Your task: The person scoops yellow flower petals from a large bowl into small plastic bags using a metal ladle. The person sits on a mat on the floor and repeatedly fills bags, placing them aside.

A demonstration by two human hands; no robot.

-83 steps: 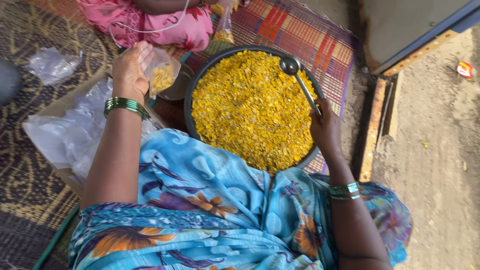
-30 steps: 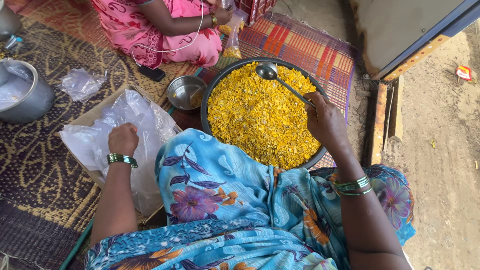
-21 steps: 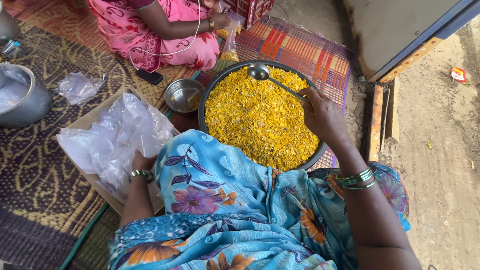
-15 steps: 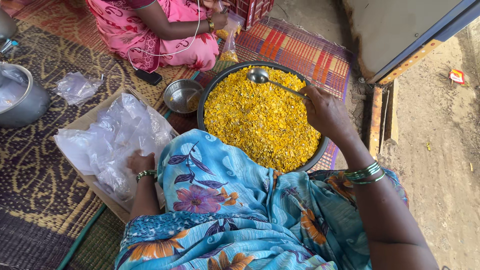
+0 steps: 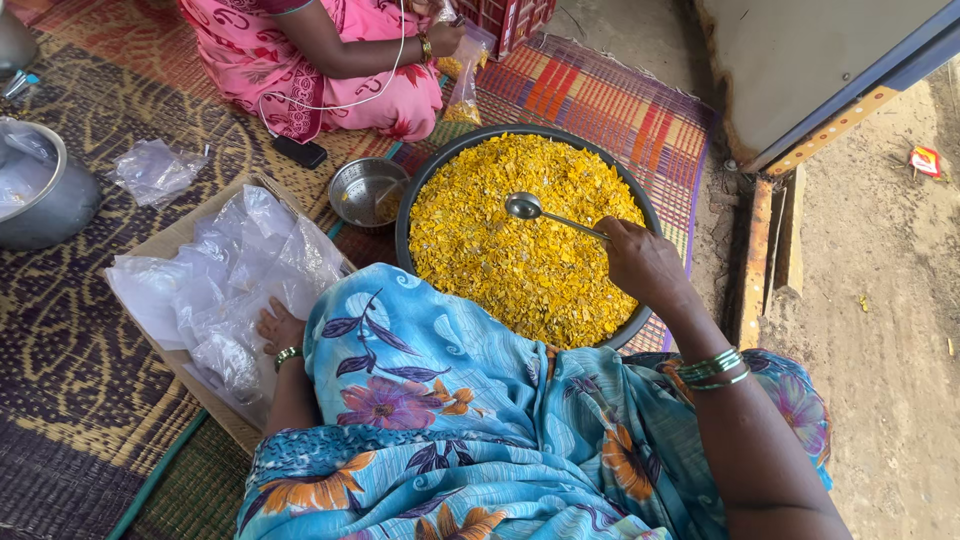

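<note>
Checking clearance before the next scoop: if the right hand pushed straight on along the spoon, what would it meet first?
Most likely the yellow flakes heaped in the big dark pan: the right hand points its spoon up-left over them. How high the bowl hovers is unclear.

Floor is covered by woven mats: a dark brown and tan patterned mat [image 5: 60, 330] fills the left of the frame; a striped red, orange and blue mat [image 5: 610, 95] runs across the upper centre; bare sandy ground [image 5: 880, 300] takes the right side, with a small red scrap of litter [image 5: 925, 160] at upper right; a grey panel with a blue and yellow lower edge [image 5: 820, 60] stands at top right; a worn wooden plank [image 5: 755, 260] lies beside it; even daylight, soft shadows.
</note>
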